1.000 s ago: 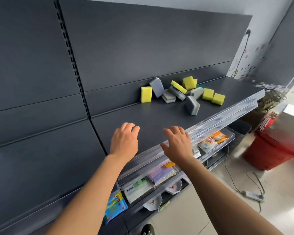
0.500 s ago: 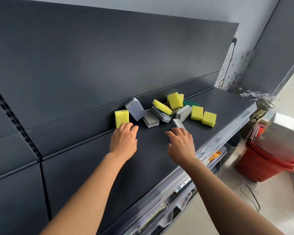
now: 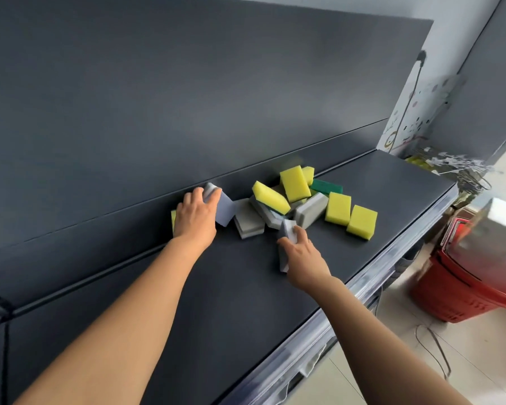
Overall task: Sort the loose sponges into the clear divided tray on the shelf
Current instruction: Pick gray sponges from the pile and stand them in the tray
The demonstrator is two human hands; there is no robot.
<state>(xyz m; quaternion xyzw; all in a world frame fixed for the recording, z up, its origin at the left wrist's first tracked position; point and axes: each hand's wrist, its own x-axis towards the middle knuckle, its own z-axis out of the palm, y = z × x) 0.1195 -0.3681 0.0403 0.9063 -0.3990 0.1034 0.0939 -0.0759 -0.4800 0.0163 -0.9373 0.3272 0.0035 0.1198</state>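
Loose yellow sponges (image 3: 338, 209), grey sponges (image 3: 249, 219) and one green-backed sponge (image 3: 326, 186) lie in a heap at the back of the dark shelf (image 3: 216, 287). My left hand (image 3: 197, 214) grips a grey sponge (image 3: 225, 209) that leans against the back panel. It covers most of a yellow sponge (image 3: 173, 219) at the heap's left end. My right hand (image 3: 303, 255) pinches another grey sponge (image 3: 283, 258) standing on edge in front of the heap. No clear divided tray is in view.
A clear plastic strip (image 3: 319, 331) runs along the shelf's front edge. Stacked red baskets (image 3: 465, 287) stand on the floor at the right, with a cable (image 3: 433, 346) lying near them. Wire hooks (image 3: 462, 168) lie at the shelf's far right end.
Both hands moved forward from the shelf's front edge to the heap. The left one took hold of the leaning grey sponge, the right one the grey sponge in front.
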